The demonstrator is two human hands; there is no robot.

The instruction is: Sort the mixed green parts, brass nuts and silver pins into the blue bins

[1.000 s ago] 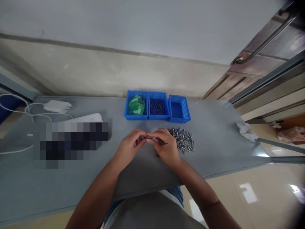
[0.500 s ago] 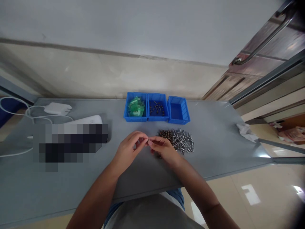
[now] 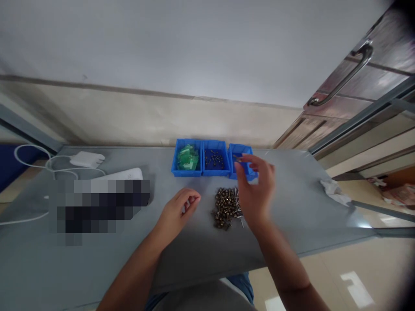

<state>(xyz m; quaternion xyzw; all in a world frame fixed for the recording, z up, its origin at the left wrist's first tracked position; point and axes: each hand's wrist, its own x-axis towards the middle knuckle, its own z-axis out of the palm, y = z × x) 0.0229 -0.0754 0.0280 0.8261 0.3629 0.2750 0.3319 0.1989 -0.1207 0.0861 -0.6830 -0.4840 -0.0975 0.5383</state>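
Observation:
My right hand point(image 3: 256, 188) is raised over the right blue bin point(image 3: 248, 152), its fingertips pinching a small brass piece point(image 3: 237, 158) above the bin. My left hand point(image 3: 177, 210) rests on the grey table point(image 3: 201, 255), fingers curled with the tips close together; whether it holds anything is hidden. Between the hands lies a heap of small brass parts point(image 3: 224, 208), with silver pins point(image 3: 239, 206) mostly hidden behind my right hand. The left blue bin point(image 3: 187, 157) holds green pieces and the middle blue bin point(image 3: 214, 159) holds small dark parts.
A white charger brick point(image 3: 87, 159) with a looping cable lies at the far left, beside a white device point(image 3: 125, 174) and a blurred-out patch. A crumpled white cloth point(image 3: 334, 190) sits near the table's right edge. A door with a metal handle point(image 3: 343, 80) stands at the right.
My right hand left the left hand and rose to the right bin with a small brass piece. The left hand stayed on the table. The camera tilted, shifting the scene downward.

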